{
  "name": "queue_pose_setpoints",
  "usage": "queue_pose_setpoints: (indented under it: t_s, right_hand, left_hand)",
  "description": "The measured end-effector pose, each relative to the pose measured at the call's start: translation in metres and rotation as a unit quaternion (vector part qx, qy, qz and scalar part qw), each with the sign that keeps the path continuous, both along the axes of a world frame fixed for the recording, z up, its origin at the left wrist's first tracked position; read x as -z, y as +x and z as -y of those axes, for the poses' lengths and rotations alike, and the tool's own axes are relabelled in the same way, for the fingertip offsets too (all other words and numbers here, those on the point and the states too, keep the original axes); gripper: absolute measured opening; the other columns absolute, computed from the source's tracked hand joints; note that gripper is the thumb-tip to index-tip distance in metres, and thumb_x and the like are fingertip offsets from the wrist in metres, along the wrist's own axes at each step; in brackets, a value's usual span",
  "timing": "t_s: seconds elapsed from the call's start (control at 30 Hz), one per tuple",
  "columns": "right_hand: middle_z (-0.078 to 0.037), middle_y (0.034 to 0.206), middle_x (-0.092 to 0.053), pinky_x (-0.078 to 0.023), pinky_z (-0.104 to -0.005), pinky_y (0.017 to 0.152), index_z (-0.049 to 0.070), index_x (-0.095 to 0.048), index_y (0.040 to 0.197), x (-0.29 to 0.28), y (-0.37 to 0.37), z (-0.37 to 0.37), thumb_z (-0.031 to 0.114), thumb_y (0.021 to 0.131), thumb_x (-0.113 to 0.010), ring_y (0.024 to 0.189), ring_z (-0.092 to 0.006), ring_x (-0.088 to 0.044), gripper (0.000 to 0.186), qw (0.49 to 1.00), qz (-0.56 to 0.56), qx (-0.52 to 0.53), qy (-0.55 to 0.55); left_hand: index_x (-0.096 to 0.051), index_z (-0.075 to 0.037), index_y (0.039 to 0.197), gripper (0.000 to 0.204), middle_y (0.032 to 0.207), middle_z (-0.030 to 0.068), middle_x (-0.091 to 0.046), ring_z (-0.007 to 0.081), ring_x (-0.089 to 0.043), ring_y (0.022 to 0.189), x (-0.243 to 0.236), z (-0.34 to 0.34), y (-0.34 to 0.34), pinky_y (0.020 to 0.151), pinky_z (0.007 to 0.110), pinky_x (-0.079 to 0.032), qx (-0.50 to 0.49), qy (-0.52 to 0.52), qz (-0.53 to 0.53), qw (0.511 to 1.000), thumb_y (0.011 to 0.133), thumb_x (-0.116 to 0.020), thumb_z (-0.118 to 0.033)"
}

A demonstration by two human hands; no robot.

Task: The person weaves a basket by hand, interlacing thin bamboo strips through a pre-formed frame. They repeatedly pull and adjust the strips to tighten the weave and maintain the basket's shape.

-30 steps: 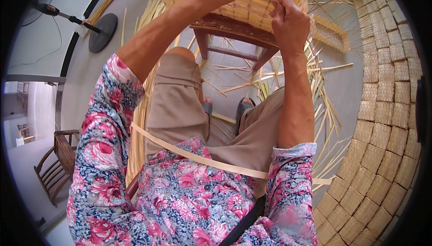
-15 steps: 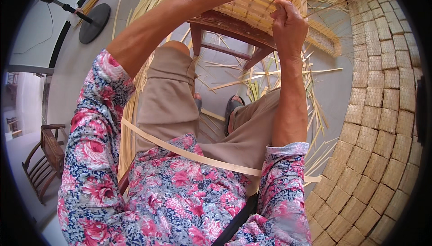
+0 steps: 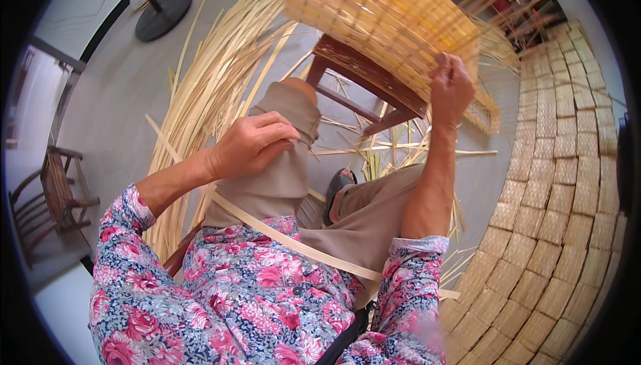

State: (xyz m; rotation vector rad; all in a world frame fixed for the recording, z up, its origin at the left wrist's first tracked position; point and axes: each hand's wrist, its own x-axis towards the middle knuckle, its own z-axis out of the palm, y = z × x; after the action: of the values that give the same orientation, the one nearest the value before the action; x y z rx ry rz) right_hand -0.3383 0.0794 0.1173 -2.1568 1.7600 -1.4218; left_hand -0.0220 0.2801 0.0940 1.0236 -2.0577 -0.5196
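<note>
A woven bamboo basket [image 3: 374, 15] rests tilted on a reddish-brown wooden stool [image 3: 364, 71], with long unwoven strips standing out from its far side. At its right lower corner my right hand [image 3: 453, 88] is closed, the fingers pinching the basket's edge. My left hand [image 3: 257, 139] hovers over my left knee, away from the basket. Its fingers are loosely bent and somewhat apart, and nothing shows in them. A flat pale bamboo strip [image 3: 294, 243] lies across my lap, passing beneath my left forearm.
Long loose bamboo strips [image 3: 214, 51] lie heaped on the floor at left. More scraps are scattered under the stool. Stacked woven pieces [image 3: 541, 191] run along the right side. A wooden chair [image 3: 63, 181] and a round black stand base [image 3: 163, 15] stand at left.
My left hand has come away from the basket, down and back over my knee. The basket has tipped, its outer wall now facing me. My right hand stays at its right edge.
</note>
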Motion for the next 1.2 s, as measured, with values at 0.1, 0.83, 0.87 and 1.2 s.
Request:
queue_pose_setpoints:
  t_s: [0.1, 0.83, 0.87, 1.2]
  right_hand:
    - [-0.003, 0.067, -0.068, -0.048, -0.026, 0.053, 0.006, -0.073, 0.104, 0.014, -0.033, 0.002, 0.024, 0.104, -0.057, 0.06, -0.0085, -0.063, 0.024, 0.999, 0.008, -0.009, 0.044]
    - [-0.007, 0.099, -0.071, -0.052, -0.0284, 0.086, 0.0, -0.057, 0.136, -0.003, 0.08, -0.207, 0.023, 0.105, -0.056, 0.093, -0.0142, -0.065, 0.039, 0.697, 0.125, -0.394, 0.586]
    - [-0.008, 0.101, -0.071, -0.052, -0.0287, 0.088, -0.001, -0.053, 0.139, -0.012, 0.092, -0.221, 0.021, 0.105, -0.056, 0.095, -0.0143, -0.065, 0.041, 0.643, 0.149, -0.376, 0.651]
    - [-0.003, 0.076, -0.065, -0.044, -0.0196, 0.058, 0.003, -0.065, 0.115, -0.056, -0.006, -0.202, 0.009, 0.103, -0.054, 0.063, -0.0052, -0.052, 0.018, 0.732, 0.006, -0.29, 0.616]
  left_hand:
    - [-0.068, -0.004, 0.104, 0.02, 0.095, 0.0125, -0.067, 0.0311, -0.068, 0.082, 0.004, -0.019, 0.018, 0.07, 0.036, -0.056, -0.062, -0.018, -0.05, 0.997, 0.085, -0.072, -0.001]
    - [-0.06, -0.008, 0.075, 0.036, 0.074, 0.0079, -0.054, 0.0308, -0.054, 0.075, 0.087, -0.101, 0.117, 0.073, 0.041, -0.044, -0.036, 0.094, -0.021, 0.995, 0.095, -0.066, -0.037]
    - [-0.058, -0.008, 0.074, 0.037, 0.073, 0.008, -0.052, 0.0315, -0.054, 0.074, 0.081, -0.094, 0.111, 0.072, 0.042, -0.043, -0.039, 0.067, -0.032, 0.996, 0.094, -0.067, -0.037]
    - [-0.055, -0.012, 0.071, 0.04, 0.069, 0.0037, -0.054, 0.0253, -0.061, 0.071, 0.021, -0.019, 0.058, 0.07, 0.038, -0.049, -0.081, -0.182, 0.13, 0.971, 0.092, -0.066, -0.044]
